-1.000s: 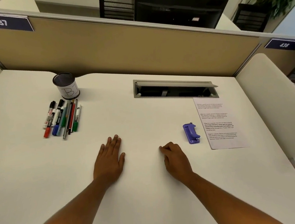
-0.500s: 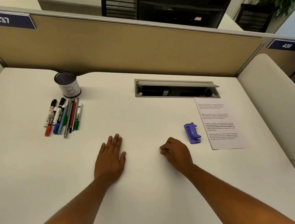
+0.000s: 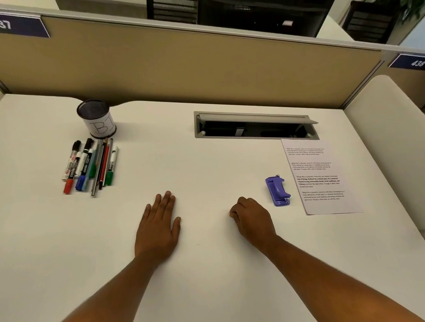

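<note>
My left hand (image 3: 158,227) lies flat on the white desk (image 3: 216,276), fingers straight and together. My right hand (image 3: 252,221) rests on the desk with its fingers curled under, holding nothing. A small purple hole punch (image 3: 277,190) lies just right of my right hand, not touched. A printed sheet of paper (image 3: 319,177) lies beside the punch. At the far left, several markers and pencils (image 3: 91,166) lie in a row in front of a black mesh cup (image 3: 97,118) labelled "B1".
An open grey cable hatch (image 3: 254,126) is set into the desk at the back. A tan partition (image 3: 184,60) walls the rear, a rounded white divider (image 3: 398,149) the right side. A dark monitor (image 3: 265,12) stands behind the partition.
My right hand has slid slightly right, toward the hole punch, and the view has shifted a little. My left hand has stayed flat in place.
</note>
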A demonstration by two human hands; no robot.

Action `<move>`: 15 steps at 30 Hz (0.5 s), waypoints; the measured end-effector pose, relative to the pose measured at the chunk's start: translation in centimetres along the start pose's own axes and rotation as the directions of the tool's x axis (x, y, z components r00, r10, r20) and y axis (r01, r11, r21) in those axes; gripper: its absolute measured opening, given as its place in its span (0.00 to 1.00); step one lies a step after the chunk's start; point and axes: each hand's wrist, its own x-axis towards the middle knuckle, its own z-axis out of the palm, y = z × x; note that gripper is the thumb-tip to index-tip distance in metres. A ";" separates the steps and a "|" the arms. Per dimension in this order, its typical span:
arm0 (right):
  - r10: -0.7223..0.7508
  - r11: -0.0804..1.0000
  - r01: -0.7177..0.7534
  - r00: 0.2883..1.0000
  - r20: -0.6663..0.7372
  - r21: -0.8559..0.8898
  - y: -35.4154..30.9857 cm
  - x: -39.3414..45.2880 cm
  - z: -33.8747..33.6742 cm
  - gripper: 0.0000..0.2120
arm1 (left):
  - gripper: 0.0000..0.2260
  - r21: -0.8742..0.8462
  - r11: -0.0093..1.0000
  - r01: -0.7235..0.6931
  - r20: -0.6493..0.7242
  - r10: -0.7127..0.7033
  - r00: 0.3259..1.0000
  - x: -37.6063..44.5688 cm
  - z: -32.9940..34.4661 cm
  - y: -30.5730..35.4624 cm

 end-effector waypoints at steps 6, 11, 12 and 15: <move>0.021 0.986 -0.013 0.999 0.046 -0.167 -0.6 -0.4 0.0 0.02 | 0.28 0.001 1.000 0.001 0.001 -0.001 1.000 0.0 0.1 0.0; 0.218 0.976 -0.219 0.957 0.189 -0.014 -0.3 0.2 0.8 0.11 | 0.28 0.010 1.000 0.001 0.005 -0.001 1.000 0.0 0.1 0.0; 0.236 0.965 -0.252 0.954 0.187 0.069 -0.1 0.4 0.6 0.10 | 0.28 0.012 1.000 0.000 0.006 0.000 1.000 0.0 0.1 -0.1; 0.324 0.873 -0.364 0.930 0.172 0.324 1.1 0.3 0.1 0.06 | 0.28 0.006 1.000 -0.002 0.007 0.002 1.000 0.0 0.1 -0.2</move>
